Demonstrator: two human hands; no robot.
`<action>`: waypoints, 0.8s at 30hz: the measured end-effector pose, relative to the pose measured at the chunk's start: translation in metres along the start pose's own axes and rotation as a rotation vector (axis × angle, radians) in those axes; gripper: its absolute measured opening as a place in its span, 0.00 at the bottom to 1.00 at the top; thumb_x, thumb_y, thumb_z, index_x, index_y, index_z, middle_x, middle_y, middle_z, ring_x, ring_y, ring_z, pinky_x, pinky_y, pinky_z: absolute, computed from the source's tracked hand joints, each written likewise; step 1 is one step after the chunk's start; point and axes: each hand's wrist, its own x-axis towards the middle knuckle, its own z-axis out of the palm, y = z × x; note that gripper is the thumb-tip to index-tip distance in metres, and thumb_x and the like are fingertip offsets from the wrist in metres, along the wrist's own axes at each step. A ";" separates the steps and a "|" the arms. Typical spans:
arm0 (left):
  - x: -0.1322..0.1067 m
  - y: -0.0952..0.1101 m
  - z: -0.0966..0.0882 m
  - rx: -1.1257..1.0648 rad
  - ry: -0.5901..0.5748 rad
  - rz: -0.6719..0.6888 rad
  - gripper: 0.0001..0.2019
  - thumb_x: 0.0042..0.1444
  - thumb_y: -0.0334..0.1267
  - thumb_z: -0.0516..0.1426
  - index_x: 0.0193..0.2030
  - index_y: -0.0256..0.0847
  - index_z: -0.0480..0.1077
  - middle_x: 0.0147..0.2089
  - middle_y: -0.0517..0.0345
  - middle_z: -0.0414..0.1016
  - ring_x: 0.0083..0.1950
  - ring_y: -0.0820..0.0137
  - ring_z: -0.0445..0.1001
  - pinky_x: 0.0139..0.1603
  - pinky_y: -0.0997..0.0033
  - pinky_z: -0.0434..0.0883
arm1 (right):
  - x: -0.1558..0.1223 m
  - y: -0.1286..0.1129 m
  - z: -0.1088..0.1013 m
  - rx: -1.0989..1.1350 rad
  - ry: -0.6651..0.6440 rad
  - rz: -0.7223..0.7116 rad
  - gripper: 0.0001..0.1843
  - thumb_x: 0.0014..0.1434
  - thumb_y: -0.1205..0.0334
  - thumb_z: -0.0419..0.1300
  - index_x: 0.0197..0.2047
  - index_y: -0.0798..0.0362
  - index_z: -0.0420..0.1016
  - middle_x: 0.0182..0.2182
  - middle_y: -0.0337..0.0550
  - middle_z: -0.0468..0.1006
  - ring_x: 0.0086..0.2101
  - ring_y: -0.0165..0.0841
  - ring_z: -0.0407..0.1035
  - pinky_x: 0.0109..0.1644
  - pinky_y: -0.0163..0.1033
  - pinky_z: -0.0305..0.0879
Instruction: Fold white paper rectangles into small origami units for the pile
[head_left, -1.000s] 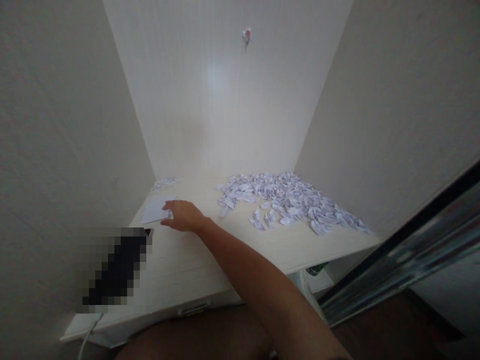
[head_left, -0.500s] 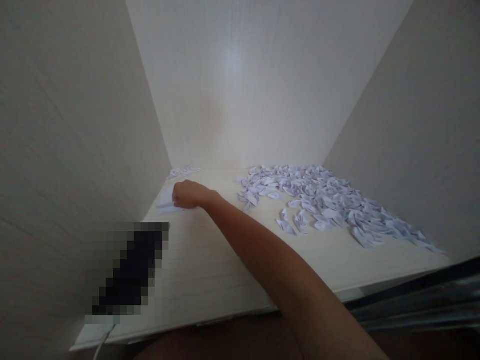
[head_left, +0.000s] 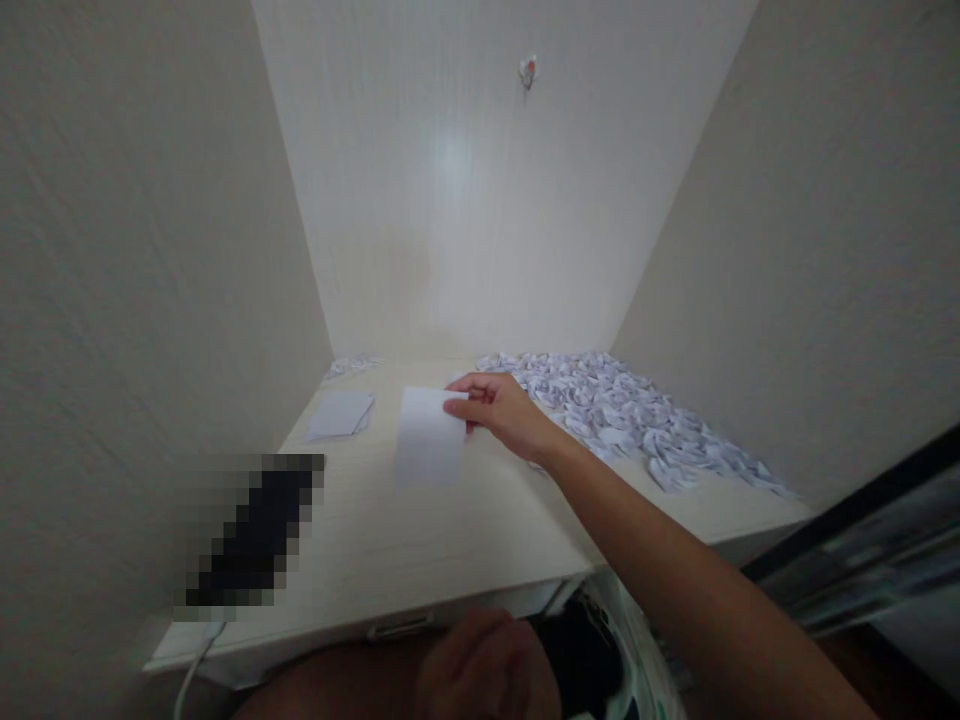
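Note:
My right hand (head_left: 501,408) pinches a white sheet of paper (head_left: 429,440) by its upper right corner, thumb in front and fingers behind. The sheet hangs above the pale desk (head_left: 360,540), its lower part blurred. To its left lies a small stack of white paper sheets (head_left: 337,413), slightly fanned at the right side. My left hand (head_left: 487,660) is low in the frame, below the desk's front edge; it is dark and blurred, so its fingers cannot be made out.
A large heap of folded white paper pieces (head_left: 622,410) covers the right and back of the desk. A smaller bunch of paper pieces (head_left: 352,366) lies in the back left corner. A pixelated dark object (head_left: 259,530) with a white cable (head_left: 196,665) is at left. Walls enclose three sides.
My right hand has moved right from the paper stack, now with one sheet pinched in it. My left hand has come into view at the bottom. The camera view has shifted.

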 end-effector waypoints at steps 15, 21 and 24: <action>0.002 0.052 -0.049 0.152 0.475 0.227 0.11 0.55 0.31 0.61 0.44 0.47 0.80 0.50 0.53 0.76 0.45 0.66 0.79 0.43 0.72 0.77 | -0.177 -0.042 0.002 -0.274 0.026 -0.061 0.06 0.54 0.62 0.66 0.36 0.54 0.79 0.19 0.30 0.64 0.21 0.23 0.55 0.24 0.30 0.51; 0.001 0.113 -0.044 -0.059 0.618 0.072 0.08 0.56 0.42 0.63 0.30 0.40 0.79 0.38 0.54 0.79 0.34 0.68 0.79 0.32 0.74 0.77 | -0.228 -0.074 0.003 0.029 0.004 -0.128 0.16 0.56 0.52 0.66 0.44 0.50 0.73 0.38 0.41 0.77 0.34 0.29 0.71 0.34 0.34 0.69; 0.001 0.142 -0.043 -0.203 0.654 0.032 0.11 0.52 0.45 0.66 0.30 0.38 0.78 0.34 0.55 0.79 0.33 0.67 0.78 0.32 0.70 0.80 | -0.251 -0.088 0.007 0.036 0.025 -0.186 0.18 0.52 0.52 0.70 0.42 0.51 0.75 0.41 0.43 0.77 0.40 0.32 0.72 0.41 0.37 0.73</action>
